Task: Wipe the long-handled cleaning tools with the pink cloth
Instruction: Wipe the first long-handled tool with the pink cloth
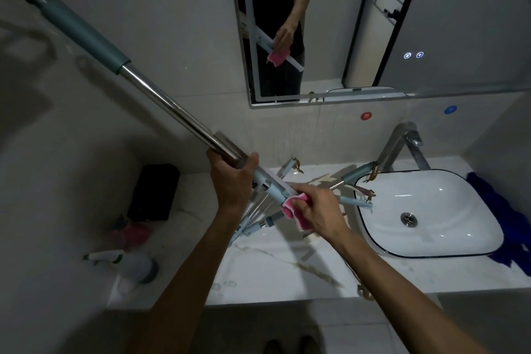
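Observation:
My left hand point(231, 179) grips the steel shaft of a long-handled tool point(161, 102) with a teal grip, which slants up to the upper left. Its pale blue lower end point(273, 188) points down toward the counter. My right hand point(319, 210) holds the pink cloth point(290, 210) and presses it against that lower end. Several more long-handled tools point(349, 178) lie crossed on the marble counter point(273, 273) under my hands, partly hidden by them.
A white basin point(431, 210) with a chrome tap point(402, 144) sits at the right, a blue cloth point(500, 215) beside it. A black box point(155, 192), a pink item point(133, 233) and a spray bottle point(126, 263) stand at the left. A mirror point(373, 23) hangs above.

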A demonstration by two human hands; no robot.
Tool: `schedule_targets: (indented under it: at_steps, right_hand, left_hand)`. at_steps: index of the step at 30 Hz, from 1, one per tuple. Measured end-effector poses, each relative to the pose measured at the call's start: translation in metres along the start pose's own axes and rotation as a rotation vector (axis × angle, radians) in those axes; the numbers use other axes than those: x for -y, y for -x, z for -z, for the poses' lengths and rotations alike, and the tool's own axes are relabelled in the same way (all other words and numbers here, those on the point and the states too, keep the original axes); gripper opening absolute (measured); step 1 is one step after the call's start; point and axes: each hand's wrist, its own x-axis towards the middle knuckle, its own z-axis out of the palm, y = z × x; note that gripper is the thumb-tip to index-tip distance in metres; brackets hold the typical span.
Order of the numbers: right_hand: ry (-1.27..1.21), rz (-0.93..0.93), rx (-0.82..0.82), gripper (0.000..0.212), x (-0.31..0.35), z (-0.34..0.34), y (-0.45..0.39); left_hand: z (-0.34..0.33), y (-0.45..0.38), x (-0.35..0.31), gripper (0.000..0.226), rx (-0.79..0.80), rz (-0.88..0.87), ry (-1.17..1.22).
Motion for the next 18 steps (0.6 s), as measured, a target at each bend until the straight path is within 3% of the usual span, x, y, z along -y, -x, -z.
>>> schedule_targets:
  at_steps: [7,12,15,18]
  right_hand:
    - [0.031,-0.012,-0.037,0.022,-0.014,0.009,0.002]
    - [0.021,-0.134,0.057,0.019,-0.036,0.01,0.016]
    - [-0.118,-0.199,-0.032,0.01,-0.04,0.006,0.019]
    - [-0.222,-0.223,-0.155,0.027,-0.037,0.007,0.025]
  left_hand:
    - [0.004,-0.012,-0.003,0.047,-0.078,0.002,0.05]
    - [0.004,-0.009,0.0,0.047,-0.055,-0.042,0.062]
    - [0.004,-0.009,0.005,0.041,0.002,-0.021,0.089]
    - [0.001,-0.007,0.008,0.034,0.04,-0.016,0.138]
